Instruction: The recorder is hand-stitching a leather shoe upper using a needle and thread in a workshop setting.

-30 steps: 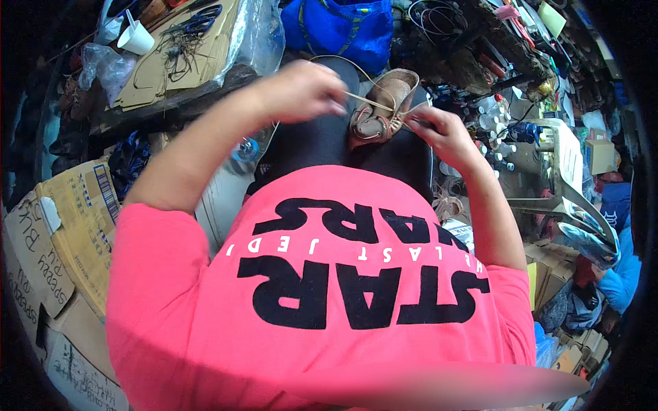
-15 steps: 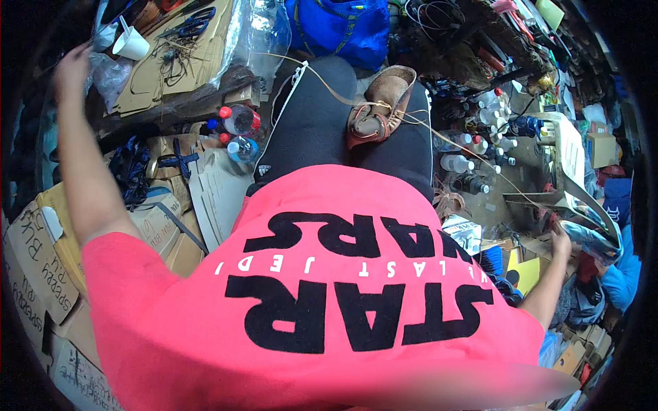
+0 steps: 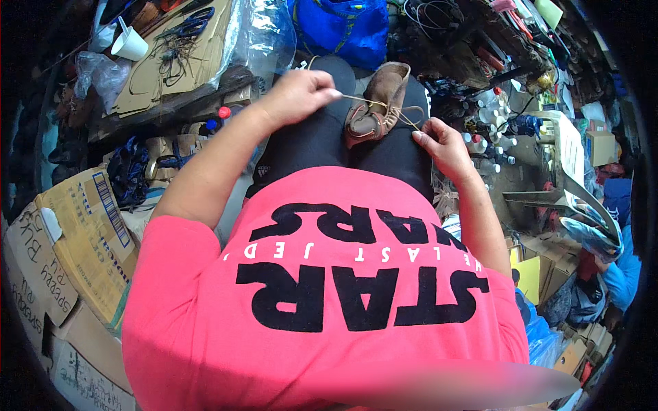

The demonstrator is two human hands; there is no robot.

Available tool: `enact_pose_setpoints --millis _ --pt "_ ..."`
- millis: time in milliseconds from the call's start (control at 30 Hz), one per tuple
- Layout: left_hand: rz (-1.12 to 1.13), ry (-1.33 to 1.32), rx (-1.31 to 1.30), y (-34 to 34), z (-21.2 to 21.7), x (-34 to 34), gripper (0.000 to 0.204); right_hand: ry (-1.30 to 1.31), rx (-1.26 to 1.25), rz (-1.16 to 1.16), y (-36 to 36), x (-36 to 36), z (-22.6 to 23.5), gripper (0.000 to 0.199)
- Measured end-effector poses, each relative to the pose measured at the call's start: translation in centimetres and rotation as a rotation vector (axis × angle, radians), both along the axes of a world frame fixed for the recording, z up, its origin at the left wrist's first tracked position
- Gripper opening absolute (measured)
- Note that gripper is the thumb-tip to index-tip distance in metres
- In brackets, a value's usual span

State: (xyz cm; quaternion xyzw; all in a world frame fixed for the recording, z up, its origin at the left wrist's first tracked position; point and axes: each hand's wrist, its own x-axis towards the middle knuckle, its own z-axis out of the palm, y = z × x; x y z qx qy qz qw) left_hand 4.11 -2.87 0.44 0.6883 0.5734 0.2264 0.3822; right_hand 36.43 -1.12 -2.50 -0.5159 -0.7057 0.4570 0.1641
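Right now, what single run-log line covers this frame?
left hand: pinching thread, pulled taut | right hand: pinching thread beside shoe | brown shoe: on lap, between hands | blue bag: beyond knees

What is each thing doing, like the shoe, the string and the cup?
Brown leather shoe: lying on the lap, sole side partly up.
Thin tan thread: stretched between both hands.
Left hand: pinching the thread.
Right hand: pinching the thread.
White paper cup: tipped on cardboard.

Even, soft daylight, no hard shadows; centre sharp, strong fisheye bend & black vignette at rim, blurred smear across bottom edge.
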Motion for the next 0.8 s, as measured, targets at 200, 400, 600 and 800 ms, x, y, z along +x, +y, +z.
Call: enact_pose_setpoints --millis 200,400,600,800 --pt "0.216 -0.159 -0.033 0.3 -2.6 -11.3 0.022 -0.023 0.018 -0.144 1.5 6.1 0.9 0.023" --pt "0.381 -0.428 -0.11 0.8 -4.9 -12.5 0.029 -0.023 -0.211 -0.345 1.8 10.6 -0.2 0.028" --pt "-0.243 0.089 0.499 4.6 -0.9 2.0 0.056 0.082 0.214 0.012 3.1 1.0 3.2 0.019" --pt "-0.407 -0.02 0.101 8.1 -0.7 7.1 0.057 -0.031 0.334 0.2 4.9 -2.6 3.7 0.012"
